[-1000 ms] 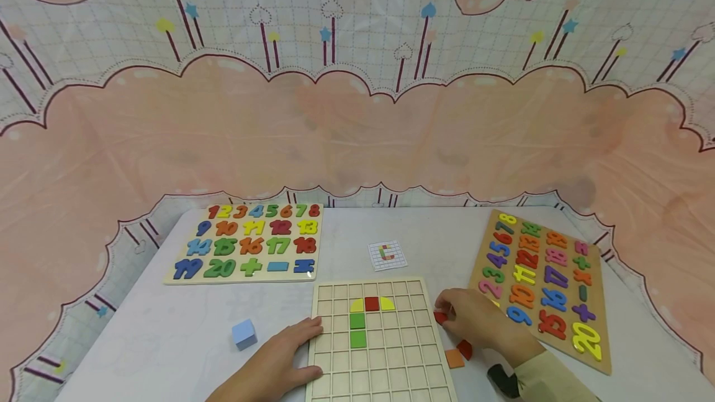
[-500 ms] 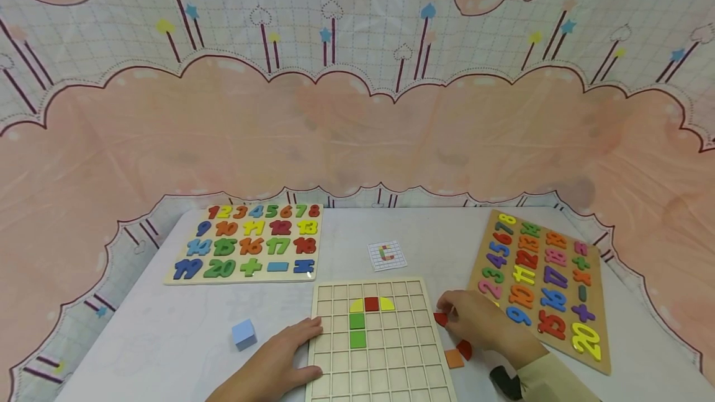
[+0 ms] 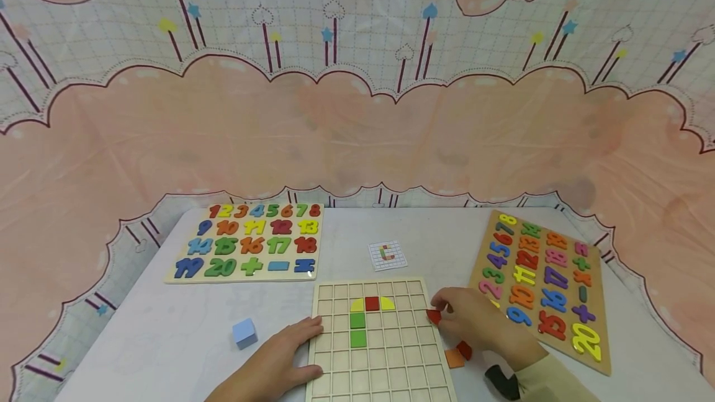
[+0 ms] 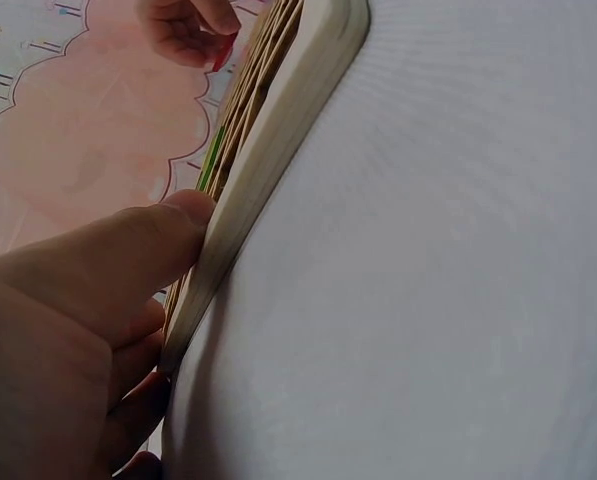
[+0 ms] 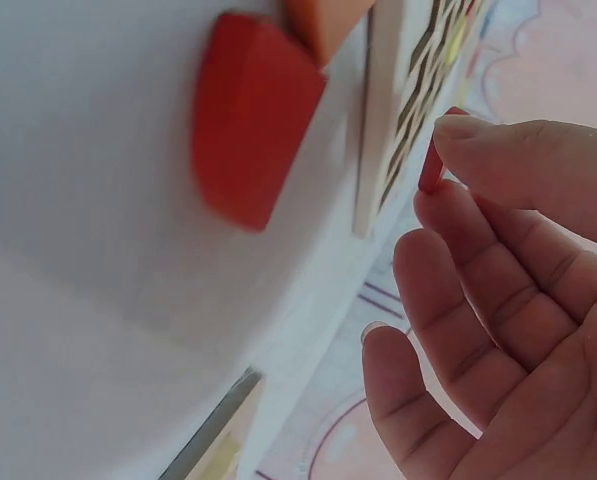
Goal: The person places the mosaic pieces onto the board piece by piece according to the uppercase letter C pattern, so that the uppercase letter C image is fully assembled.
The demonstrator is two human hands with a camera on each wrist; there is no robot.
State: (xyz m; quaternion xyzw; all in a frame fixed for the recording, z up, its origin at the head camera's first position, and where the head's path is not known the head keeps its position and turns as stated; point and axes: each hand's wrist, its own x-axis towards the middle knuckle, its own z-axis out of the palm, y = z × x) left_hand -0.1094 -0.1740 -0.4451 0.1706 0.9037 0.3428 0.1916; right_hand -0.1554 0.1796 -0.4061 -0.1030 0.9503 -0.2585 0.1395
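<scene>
Tile (image 3: pixel 432 316), a red one, sat pinched between thumb and fingertip of the right hand (image 3: pixel 468 322), left of its palm, at the rim of the board (image 3: pixel 388 361); I couldn't tell whether the two touched. The hold looked shallow to me, so a slackened thumb could have dropped the tile, or tipped it crooked onto a raised divider. The left hand (image 3: pixel 279 355), fingers extended and loose, rested against the opposite edge; a careless push from it could have slid the board out of line. Just on the wearer's side of the right hand lay an orange square (image 3: pixel 455 358) and a loose red piece (image 3: pixel 464 350), which a lowered wrist might have scattered. Right of that hand, partly hidden by it, was a number puzzle (image 3: pixel 570 309); a dragging forearm could have nudged it.
</scene>
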